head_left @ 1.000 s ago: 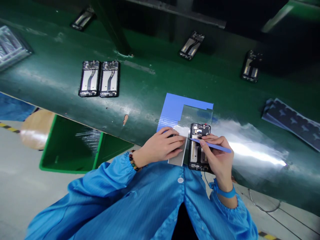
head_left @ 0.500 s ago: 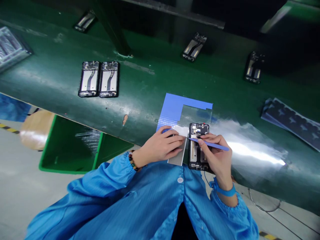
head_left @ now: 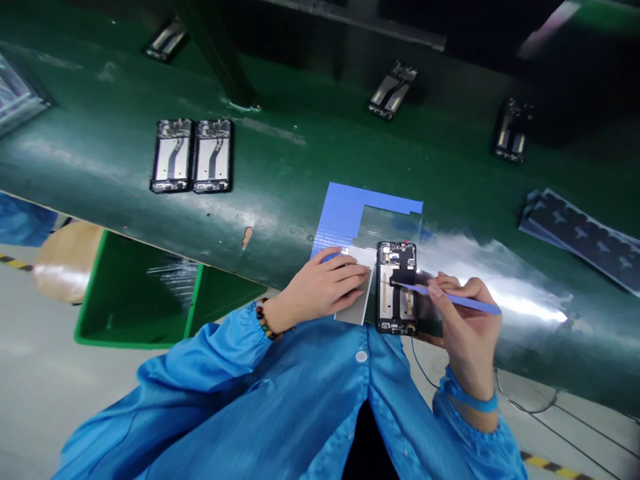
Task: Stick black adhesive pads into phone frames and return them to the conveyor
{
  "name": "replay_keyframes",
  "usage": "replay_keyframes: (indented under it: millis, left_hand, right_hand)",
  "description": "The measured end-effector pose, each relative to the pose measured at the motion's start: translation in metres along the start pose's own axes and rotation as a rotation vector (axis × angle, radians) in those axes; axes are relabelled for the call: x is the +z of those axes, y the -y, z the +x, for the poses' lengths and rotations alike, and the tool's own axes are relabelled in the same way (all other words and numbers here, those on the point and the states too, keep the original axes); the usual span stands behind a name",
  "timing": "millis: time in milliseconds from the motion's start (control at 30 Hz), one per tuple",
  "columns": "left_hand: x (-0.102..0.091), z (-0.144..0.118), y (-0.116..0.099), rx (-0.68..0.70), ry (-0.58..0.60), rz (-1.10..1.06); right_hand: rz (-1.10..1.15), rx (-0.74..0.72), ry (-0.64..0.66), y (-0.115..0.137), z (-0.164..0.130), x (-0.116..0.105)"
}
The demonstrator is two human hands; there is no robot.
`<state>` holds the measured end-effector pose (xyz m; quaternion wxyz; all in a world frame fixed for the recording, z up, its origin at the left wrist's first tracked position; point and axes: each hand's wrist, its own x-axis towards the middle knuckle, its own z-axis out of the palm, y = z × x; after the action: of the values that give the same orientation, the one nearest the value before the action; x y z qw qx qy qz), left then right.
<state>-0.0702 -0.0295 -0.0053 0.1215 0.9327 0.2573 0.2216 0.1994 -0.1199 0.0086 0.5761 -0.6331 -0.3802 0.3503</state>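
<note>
My right hand (head_left: 467, 320) pinches violet tweezers (head_left: 465, 301). Their dark tip reaches over the middle of an opened phone body (head_left: 384, 283), by its black flex strip. The phone body lies at the bench's front edge, with a circuit board in its upper part. To its left, my left hand (head_left: 330, 283) rests flat with fingers stretched out over a pale grey strip sheet (head_left: 353, 313), partly covering it. Beyond that hand lies a blue-violet sheet (head_left: 345, 203) with a clear film (head_left: 390, 223) across it.
Two opened phone bodies (head_left: 170, 160) lie side by side at left. Others, including one phone body (head_left: 393, 92), lie farther back. Dark patterned sheets (head_left: 585, 237) are at right. A green bin (head_left: 135, 293) stands below the bench edge, and a green post (head_left: 220, 60) rises behind.
My right hand has moved right, away from the phone body, and the tweezers' tip has shifted from the strip sheet's edge to over the phone body. My left hand stays nearly in place.
</note>
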Motion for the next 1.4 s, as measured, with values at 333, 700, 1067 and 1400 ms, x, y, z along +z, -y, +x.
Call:
replay_keyframes:
  millis: [333, 700, 1067, 1400]
  left_hand:
    - [0.013, 0.005, -0.034, 0.326, -0.008, -0.128]
    - [0.015, 0.001, -0.039, 0.284, 0.042, -0.102]
    - [0.007, 0.009, -0.046, 0.404, -0.304, -0.061]
    - [-0.044, 0.141, 0.128, -0.181, -0.557, -0.092]
  right_hand:
    - [-0.119, 0.048, 0.152, -0.011, -0.048, -0.034]
    - [-0.152, 0.036, 0.192, -0.014, -0.047, -0.028]
    - [0.036, -0.228, -0.498, -0.024, -0.003, -0.04]
    - [0.015, -0.251, -0.524, -0.037, -0.006, -0.035]
